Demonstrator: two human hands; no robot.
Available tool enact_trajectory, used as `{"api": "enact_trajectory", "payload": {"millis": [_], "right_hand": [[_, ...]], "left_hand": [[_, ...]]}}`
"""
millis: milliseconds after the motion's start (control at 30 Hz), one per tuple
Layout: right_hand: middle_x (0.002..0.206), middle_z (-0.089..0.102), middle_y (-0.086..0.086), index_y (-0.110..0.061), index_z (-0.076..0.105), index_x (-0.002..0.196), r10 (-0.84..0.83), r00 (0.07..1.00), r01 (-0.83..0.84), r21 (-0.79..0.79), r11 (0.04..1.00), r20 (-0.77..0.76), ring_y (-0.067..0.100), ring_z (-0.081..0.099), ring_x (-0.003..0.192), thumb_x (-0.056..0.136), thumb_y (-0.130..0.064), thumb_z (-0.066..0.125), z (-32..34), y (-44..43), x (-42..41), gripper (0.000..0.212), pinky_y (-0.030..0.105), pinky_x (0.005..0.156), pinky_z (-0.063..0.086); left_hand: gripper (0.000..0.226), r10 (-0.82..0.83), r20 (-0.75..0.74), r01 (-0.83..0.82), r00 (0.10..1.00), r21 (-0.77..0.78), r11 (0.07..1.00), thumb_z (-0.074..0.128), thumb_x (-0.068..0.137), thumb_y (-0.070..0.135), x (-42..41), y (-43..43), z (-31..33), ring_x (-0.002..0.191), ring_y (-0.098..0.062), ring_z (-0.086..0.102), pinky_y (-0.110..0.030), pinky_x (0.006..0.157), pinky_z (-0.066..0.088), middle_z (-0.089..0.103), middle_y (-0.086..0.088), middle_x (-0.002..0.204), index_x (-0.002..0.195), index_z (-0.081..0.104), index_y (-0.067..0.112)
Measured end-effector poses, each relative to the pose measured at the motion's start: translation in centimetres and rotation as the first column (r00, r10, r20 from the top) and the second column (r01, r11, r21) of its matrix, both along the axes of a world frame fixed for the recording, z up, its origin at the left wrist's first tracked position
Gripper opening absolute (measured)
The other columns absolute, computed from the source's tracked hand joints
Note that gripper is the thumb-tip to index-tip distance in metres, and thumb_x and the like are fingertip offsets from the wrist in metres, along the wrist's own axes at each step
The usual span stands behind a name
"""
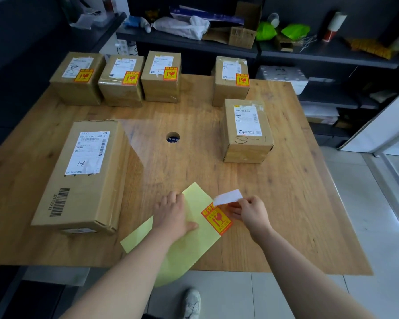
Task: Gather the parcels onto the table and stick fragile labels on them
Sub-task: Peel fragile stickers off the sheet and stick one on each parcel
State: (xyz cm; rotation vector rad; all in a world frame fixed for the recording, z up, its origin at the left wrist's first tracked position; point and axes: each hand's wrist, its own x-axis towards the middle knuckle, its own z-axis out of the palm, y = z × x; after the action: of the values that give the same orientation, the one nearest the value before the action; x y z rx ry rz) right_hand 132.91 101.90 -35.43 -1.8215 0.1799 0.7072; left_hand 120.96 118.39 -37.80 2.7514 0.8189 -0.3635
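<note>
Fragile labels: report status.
Left hand presses backing sheet flat; right hand pinches fragile label, corner peeled. Back row of parcels labelled; large parcel and near right parcel bare. Nothing blocking.

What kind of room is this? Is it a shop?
Probably a parcel packing or mail room: taped cardboard parcels with shipping labels sit on the wooden table, a fragile sticker waits on its backing sheet, and dark shelves hold packing clutter.
</note>
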Motion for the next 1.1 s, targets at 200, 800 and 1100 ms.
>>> {"api": "enact_trajectory", "payload": {"millis": [200,800,1100], "right_hand": [[0.085,0.072,0.014,0.002,0.058,0.092,-0.032,0.997,0.032,0.004,0.999,0.068,0.025,0.071,0.082,0.091,-0.01,0.053,1.4,0.1,0.7,0.012,0.04,0.08,0.058],[0.078,0.069,0.0,-0.015,0.067,0.086,0.26,0.916,-0.242,-0.094,0.966,0.305,0.015,0.063,0.071,0.083,-0.031,0.068,5.8,6.0,-2.2,0.016,0.025,0.06,0.048],[0.064,0.066,0.0,-0.015,0.071,0.074,0.359,0.882,-0.355,-0.072,0.932,0.304,0.008,0.054,0.057,0.086,-0.027,0.068,7.8,11.8,-6.2,0.018,0.029,0.059,0.048]], "left_hand": [[0.077,-0.013,0.105,0.02,0.994,-0.061,0.998,0.064,0.075,0.06,0.5,-0.3,0.8,0.123,-0.024,0.042,-0.039,0.1,0.035,0.034,0.0,0.141,0.136,0.035,0.023],[0.01,0.427,0.502,-0.198,0.752,-0.446,0.873,0.066,0.087,0.023,0.1,1.3,6.9,0.068,-0.01,0.059,-0.014,0.053,0.036,0.06,0.008,0.07,0.077,0.063,0.02],[0.013,0.63,0.486,-0.258,0.606,-0.629,0.734,0.064,0.088,0.024,-4.5,6.0,8.9,0.07,-0.012,0.06,-0.019,0.058,0.041,0.066,0.004,0.074,0.079,0.066,0.014]]}}
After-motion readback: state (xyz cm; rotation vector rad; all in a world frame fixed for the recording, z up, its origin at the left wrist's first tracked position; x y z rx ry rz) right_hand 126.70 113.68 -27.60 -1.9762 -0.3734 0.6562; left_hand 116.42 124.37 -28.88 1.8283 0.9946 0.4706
